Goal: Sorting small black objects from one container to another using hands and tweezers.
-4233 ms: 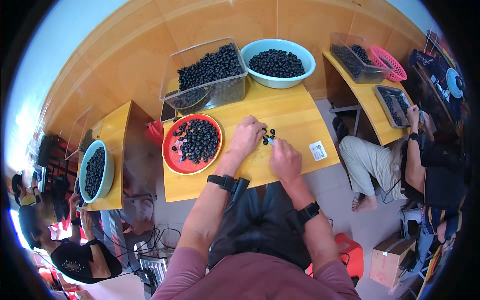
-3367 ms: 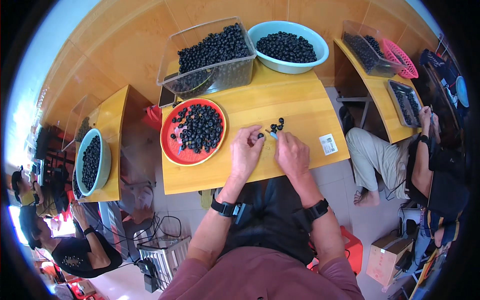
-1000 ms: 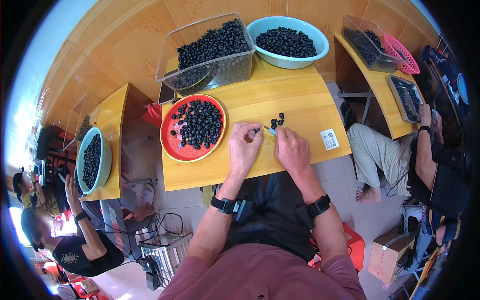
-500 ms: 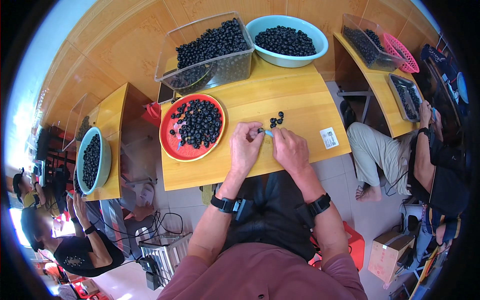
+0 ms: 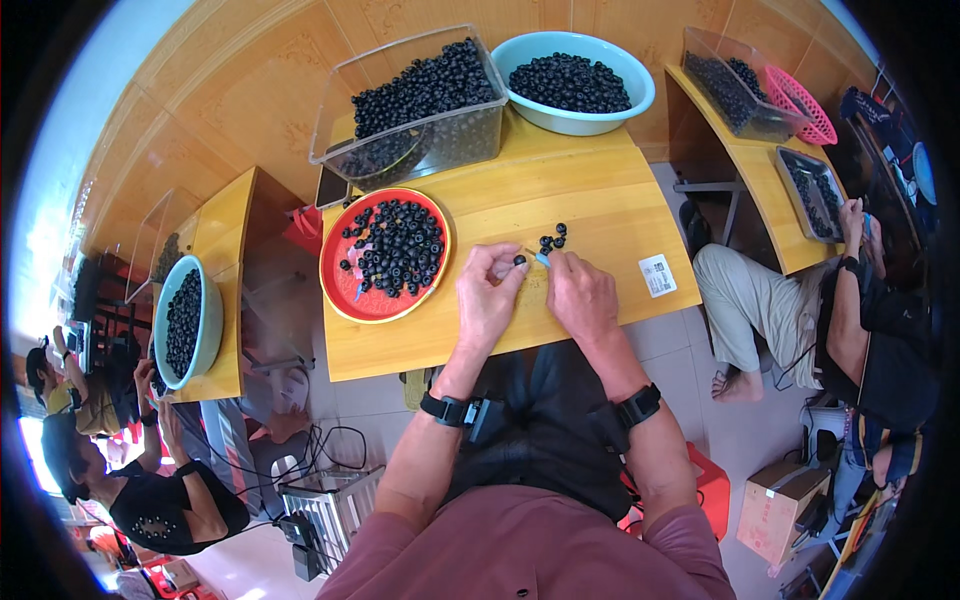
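While berries fill the red plate [image 5: 345, 290], hands [image 5: 535, 295] pinch one

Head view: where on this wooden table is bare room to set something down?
Free: the table between the teal bowl and the loose beads, and the front strip below the red plate. Crowded: the back edge with the clear bin, and around the left hand and right hand.
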### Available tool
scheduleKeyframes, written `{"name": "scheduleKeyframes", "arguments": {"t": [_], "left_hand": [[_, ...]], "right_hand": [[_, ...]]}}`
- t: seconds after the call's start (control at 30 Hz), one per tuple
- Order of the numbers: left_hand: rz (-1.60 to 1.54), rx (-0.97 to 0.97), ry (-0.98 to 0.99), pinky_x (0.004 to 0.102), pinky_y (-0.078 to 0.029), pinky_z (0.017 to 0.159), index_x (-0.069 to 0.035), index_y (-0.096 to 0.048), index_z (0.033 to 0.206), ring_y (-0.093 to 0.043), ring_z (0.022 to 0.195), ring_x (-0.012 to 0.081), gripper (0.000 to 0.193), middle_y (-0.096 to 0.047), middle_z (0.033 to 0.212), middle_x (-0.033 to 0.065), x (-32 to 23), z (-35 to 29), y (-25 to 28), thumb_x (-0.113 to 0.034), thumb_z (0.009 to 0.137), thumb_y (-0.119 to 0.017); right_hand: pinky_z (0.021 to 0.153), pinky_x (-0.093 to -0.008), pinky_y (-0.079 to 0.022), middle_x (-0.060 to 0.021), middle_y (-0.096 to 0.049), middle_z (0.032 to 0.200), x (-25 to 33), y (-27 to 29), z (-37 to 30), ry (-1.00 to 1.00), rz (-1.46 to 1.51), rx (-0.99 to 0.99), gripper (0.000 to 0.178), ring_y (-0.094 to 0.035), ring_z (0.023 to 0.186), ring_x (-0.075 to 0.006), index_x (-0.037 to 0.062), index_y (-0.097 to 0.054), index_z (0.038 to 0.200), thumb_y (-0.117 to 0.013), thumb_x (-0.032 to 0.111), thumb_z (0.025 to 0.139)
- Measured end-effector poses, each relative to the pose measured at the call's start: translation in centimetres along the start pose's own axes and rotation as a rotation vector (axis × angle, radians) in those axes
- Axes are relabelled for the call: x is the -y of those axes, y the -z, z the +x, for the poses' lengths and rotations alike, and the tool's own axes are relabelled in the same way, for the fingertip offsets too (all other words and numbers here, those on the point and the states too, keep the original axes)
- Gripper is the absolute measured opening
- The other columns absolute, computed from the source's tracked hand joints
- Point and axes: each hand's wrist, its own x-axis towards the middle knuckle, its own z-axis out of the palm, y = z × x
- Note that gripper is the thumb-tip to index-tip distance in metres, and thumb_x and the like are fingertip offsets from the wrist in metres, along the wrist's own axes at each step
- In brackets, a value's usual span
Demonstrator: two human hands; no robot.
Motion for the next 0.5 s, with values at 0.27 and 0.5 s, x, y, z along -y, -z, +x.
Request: {"name": "scheduleKeyframes", "arguments": {"t": [0.27, 0.5], "left_hand": [[0.079, -0.051, -0.111, 0.0282, -0.055, 0.075, -0.001, -0.074, 0.102, -0.067, 0.082, 0.0175, 0.015, -0.065, 0.098, 0.0098, -0.63, -0.17, 0.23, 0.001, 0.087, -0.077], [0.015, -0.122, -0.157, 0.0280, -0.055, 0.077, 0.000, -0.073, 0.102, -0.067, 0.086, 0.0185, 0.016, -0.068, 0.101, 0.0099, -1.07, -0.21, 0.02, 0.003, 0.087, -0.076]], "right_hand": [[0.060, -0.0416, -0.057, -0.0098, -0.064, 0.076, 0.10, -0.16, -0.29, -0.019, -0.021, -0.038, 0.004, -0.069, 0.069, -0.0287, 0.0069, -0.063, 0.089, -0.062, 0.007, 0.085], [0.059, -0.0423, -0.057, -0.0102, -0.064, 0.076, -0.14, 0.13, -0.38, -0.060, -0.044, 0.002, 0.005, -0.069, 0.069, -0.0289, 0.0067, -0.064, 0.091, -0.062, 0.007, 0.086]]}}
